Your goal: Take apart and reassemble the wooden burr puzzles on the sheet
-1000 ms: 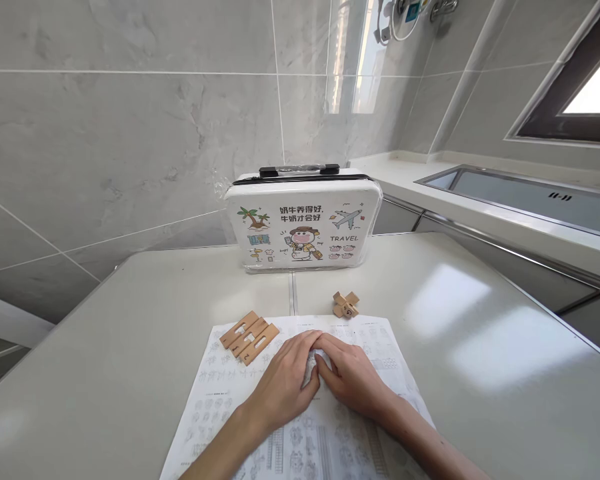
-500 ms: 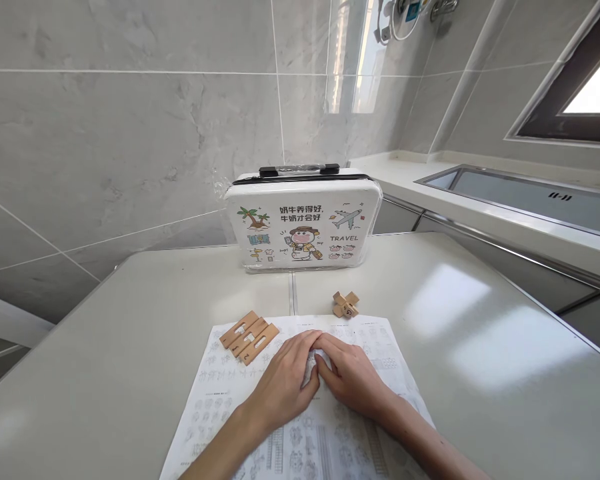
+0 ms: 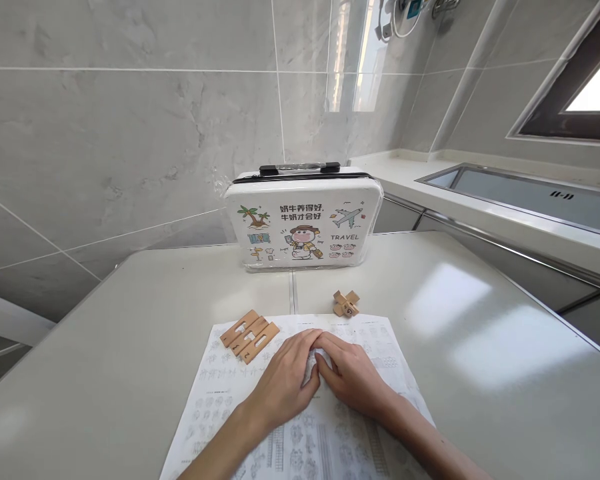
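Note:
My left hand [image 3: 291, 371] and my right hand [image 3: 349, 372] rest on a printed instruction sheet [image 3: 215, 407], fingertips meeting at the top and thumbs close together. Both have their fingers stretched out in a loose curve, and no object shows in them. Left of my left hand, three flat slotted wooden puzzle pieces [image 3: 250, 337] lie side by side on the sheet, with numbers marked on them. Just beyond the sheet's far edge stands a small cross-shaped wooden puzzle [image 3: 347, 303] of interlocked pieces, also marked with a number.
A white cartoon-printed case [image 3: 305, 223] in clear plastic wrap stands upright at the back of the white table [image 3: 130, 320], near the tiled wall. To the right, a counter holds a sink [image 3: 520, 197] under a window.

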Available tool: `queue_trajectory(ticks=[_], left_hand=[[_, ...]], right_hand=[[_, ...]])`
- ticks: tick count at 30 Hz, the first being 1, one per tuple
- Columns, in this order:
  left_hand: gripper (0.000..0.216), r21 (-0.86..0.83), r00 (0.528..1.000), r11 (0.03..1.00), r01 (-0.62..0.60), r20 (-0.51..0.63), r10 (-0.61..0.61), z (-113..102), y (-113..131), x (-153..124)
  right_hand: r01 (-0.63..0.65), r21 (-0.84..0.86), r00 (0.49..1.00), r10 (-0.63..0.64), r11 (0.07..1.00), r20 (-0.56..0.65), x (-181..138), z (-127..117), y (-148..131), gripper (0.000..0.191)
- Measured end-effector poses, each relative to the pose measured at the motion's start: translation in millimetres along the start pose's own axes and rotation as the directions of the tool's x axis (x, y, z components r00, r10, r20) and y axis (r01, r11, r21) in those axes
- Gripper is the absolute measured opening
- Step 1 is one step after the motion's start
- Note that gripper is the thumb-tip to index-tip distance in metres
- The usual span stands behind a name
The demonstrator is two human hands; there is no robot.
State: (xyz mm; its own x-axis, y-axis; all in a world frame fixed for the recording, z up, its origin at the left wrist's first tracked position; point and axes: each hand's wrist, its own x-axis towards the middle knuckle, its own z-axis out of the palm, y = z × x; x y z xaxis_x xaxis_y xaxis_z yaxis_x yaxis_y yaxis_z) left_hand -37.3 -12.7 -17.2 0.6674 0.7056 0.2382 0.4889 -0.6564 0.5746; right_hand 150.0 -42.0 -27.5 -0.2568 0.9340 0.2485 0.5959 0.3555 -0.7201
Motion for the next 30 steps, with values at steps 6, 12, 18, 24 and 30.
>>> queue_trajectory(ticks=[6, 12, 18, 24, 30], left_hand=[[0.063, 0.002, 1.000, 1.000, -0.003, -0.002, 0.003, -0.1, 0.7, 0.2], [0.063, -0.030, 1.000, 1.000, -0.005, 0.011, 0.005, -2.1, 1.7, 1.7], [0.060, 0.008, 1.000, 1.000, -0.006, -0.011, 0.007, -0.5, 1.0, 0.2], [0.058, 0.048, 1.000, 0.999, -0.004, 0.004, 0.004, 0.1, 0.3, -1.1], [0.061, 0.052, 1.000, 0.999, -0.003, -0.009, 0.003, 0.5, 0.2, -1.1]], right_hand=[[-0.019, 0.069, 0.999, 0.022, 0.997, -0.042, 1.8, 0.2, 0.7, 0.024], [-0.184, 0.286, 0.978, 0.203, 0.941, -0.038, 6.3, -3.0, 2.4, 0.018], [-0.276, 0.654, 0.928, 0.372, 0.705, -0.010, 10.5, -6.4, 7.1, 0.017], [-0.203, 0.770, 0.877, 0.462, 0.605, -0.132, 10.3, -10.2, 8.4, 0.032], [-0.223, 0.839, 0.830, 0.549, 0.496, -0.103, 10.1, -13.0, 8.0, 0.055]])
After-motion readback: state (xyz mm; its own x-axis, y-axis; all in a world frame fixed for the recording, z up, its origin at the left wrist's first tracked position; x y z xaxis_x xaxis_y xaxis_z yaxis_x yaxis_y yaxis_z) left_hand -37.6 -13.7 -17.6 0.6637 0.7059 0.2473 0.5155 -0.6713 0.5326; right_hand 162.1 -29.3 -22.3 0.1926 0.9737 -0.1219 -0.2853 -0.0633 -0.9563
